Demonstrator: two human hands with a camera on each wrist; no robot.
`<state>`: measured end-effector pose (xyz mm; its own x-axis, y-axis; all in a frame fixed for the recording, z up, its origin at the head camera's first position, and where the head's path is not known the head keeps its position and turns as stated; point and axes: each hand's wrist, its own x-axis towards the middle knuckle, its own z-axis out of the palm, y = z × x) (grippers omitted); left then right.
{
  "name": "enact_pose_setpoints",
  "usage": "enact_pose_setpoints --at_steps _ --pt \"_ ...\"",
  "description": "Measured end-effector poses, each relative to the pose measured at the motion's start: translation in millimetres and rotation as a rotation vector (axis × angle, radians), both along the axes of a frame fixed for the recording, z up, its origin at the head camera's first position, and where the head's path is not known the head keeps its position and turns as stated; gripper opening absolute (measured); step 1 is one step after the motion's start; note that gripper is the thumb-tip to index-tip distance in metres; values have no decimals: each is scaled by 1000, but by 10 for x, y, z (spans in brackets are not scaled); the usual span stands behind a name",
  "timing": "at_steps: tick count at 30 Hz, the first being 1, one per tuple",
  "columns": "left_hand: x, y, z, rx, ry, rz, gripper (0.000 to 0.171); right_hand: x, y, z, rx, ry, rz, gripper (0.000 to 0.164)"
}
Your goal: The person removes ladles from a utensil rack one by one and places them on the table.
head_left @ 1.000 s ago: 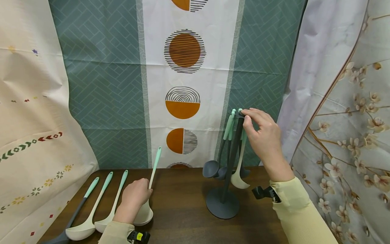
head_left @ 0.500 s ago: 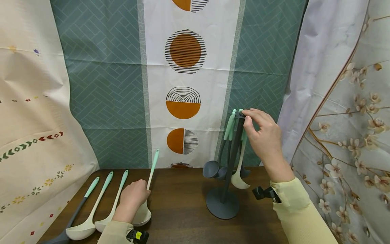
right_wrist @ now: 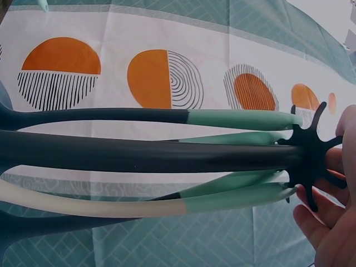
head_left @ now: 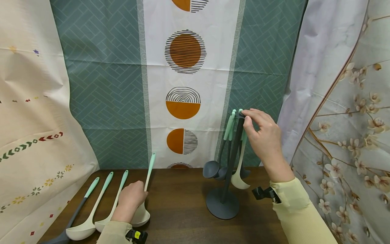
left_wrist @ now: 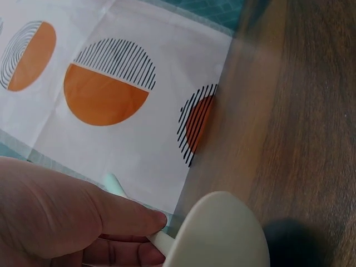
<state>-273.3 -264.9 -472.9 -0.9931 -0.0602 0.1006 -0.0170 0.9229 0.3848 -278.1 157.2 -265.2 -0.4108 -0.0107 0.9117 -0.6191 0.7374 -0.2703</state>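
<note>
My left hand [head_left: 131, 198] grips a cream ladle [head_left: 141, 216] by its shaft, its mint-green handle end tilted up and away. In the left wrist view the ladle's bowl [left_wrist: 219, 233] is close to the camera; whether it touches the table I cannot tell. At the right, my right hand [head_left: 264, 135] pinches the top of a dark grey utensil stand [head_left: 233, 159]. Its fingers reach the hooked crown [right_wrist: 308, 154] in the right wrist view. From the hooks hang a cream ladle [head_left: 240, 179] and several dark grey utensils, including a ladle [head_left: 211, 168], all with mint handles.
On the table's left side lie a dark grey ladle [head_left: 76, 213] and two cream ladles, the left one [head_left: 81, 231] and the right one [head_left: 103, 224], side by side. The brown tabletop [head_left: 179, 217] ends at a patterned curtain [head_left: 106, 84] behind.
My left hand has shifted slightly left and toward me with the cream ladle, whose handle tip has sunk lower. My right hand and the stand have stayed put.
</note>
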Motion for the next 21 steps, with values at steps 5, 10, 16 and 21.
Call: enact_pose_setpoints --at_steps 5,10,16,21 --pt "-12 -22 -19 -8 -3 9 22 5 -4 3 -2 -2 2 36" --pt "-31 -55 -47 -14 -19 22 20 7 -2 3 -4 -6 3 36" --pt "-54 -95 -74 -24 -23 29 18 17 -4 8 -8 -11 4 36" --pt "-57 -122 -99 -33 -23 28 19 19 -4 5 -8 -15 7 36"
